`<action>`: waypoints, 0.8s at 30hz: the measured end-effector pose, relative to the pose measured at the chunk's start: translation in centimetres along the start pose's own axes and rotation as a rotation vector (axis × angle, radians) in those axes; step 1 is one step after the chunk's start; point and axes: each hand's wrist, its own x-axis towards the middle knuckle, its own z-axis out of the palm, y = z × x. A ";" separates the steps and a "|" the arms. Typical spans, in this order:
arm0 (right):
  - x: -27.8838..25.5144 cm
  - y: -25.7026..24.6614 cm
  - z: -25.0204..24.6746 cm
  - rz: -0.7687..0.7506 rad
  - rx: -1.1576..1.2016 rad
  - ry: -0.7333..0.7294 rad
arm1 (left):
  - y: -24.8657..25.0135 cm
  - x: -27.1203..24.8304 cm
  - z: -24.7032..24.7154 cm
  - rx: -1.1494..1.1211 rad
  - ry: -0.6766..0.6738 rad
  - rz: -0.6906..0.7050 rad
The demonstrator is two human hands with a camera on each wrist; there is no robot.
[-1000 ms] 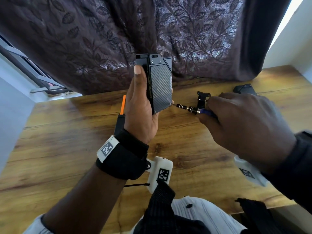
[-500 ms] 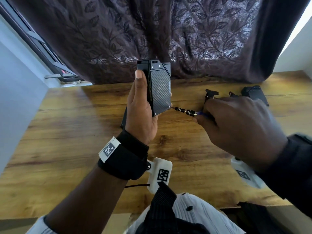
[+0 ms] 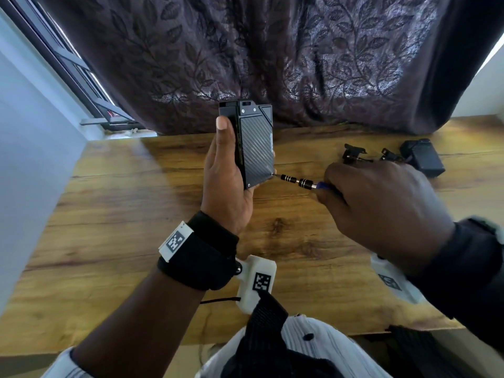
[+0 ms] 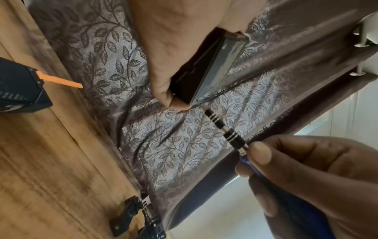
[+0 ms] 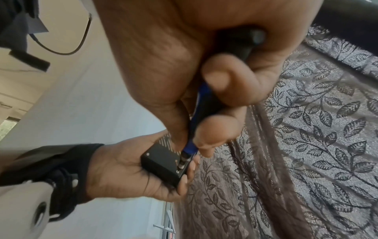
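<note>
My left hand [image 3: 226, 173] holds a flat black box [image 3: 256, 148] upright above the wooden table, thumb along its left edge and fingertips behind its right edge. The box has a ribbed carbon-pattern face and small screws at its corners. My right hand [image 3: 381, 203] grips a blue-handled precision screwdriver [image 3: 298, 182] with a black and silver shaft. Its tip touches the box's lower right corner. In the left wrist view the screwdriver [image 4: 225, 131] meets the box [image 4: 206, 71] at that corner. The right wrist view shows the box [image 5: 163, 165] in my left palm [image 5: 122, 169].
On the wooden table [image 3: 122, 227], small black brackets [image 3: 353, 154] and a black block [image 3: 424, 158] lie at the back right. A black part with an orange tab [image 4: 22, 84] lies on the table below my left hand. A dark leaf-patterned curtain [image 3: 245, 58] hangs behind.
The head view has tilted, so the orange tab has gone out of sight behind my left hand. Both hands hold their grips, with the screwdriver tip staying at the box's lower right corner.
</note>
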 end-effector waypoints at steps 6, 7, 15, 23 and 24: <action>0.0 -1.7 0.2 0.019 0.045 -0.013 | 0.9 0.3 -0.9 0.030 -0.037 -0.008; 0.0 -2.0 0.1 0.011 0.073 0.000 | 0.9 0.3 -1.1 0.029 -0.033 -0.017; -0.3 -3.3 0.5 0.010 0.011 0.070 | 0.9 -0.3 -2.8 -0.009 -0.064 -0.056; -0.9 -4.6 -0.2 -0.009 0.028 -0.056 | 0.6 -1.2 -3.6 -0.045 -0.052 -0.092; -1.0 -4.8 -0.1 -0.006 0.004 -0.057 | 0.6 -1.2 -3.7 -0.048 -0.055 -0.095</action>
